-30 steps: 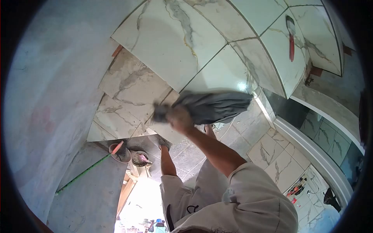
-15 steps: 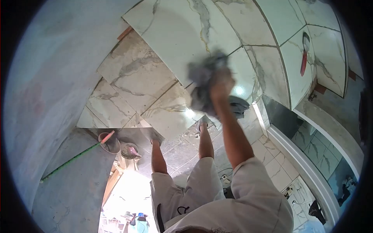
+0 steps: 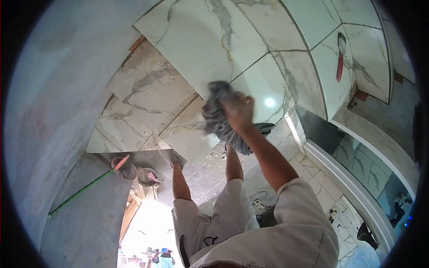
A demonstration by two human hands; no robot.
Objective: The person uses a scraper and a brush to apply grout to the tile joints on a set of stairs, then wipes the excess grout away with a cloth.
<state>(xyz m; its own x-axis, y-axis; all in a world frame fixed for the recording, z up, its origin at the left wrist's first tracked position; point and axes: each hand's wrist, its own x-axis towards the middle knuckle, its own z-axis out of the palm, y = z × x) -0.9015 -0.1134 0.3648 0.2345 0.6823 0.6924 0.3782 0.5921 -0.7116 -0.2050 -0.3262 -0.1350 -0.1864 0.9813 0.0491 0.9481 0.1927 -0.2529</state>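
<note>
My right hand is closed on a bunched grey cloth, a little blurred by motion. The cloth lies over the near edge of the pale, grey-veined tiles, and part of it trails to the right below my wrist. Dustier, stained tiles lie to the left of the cloth. My left hand is out of sight.
A scraper with a red handle lies on tiles at the upper right. To the lower left are a bucket, a green pole with an orange end and a second container. Cables lie on the floor.
My right hand has moved down and slightly left with the cloth, toward the near tile edge. The view has shifted a little.
</note>
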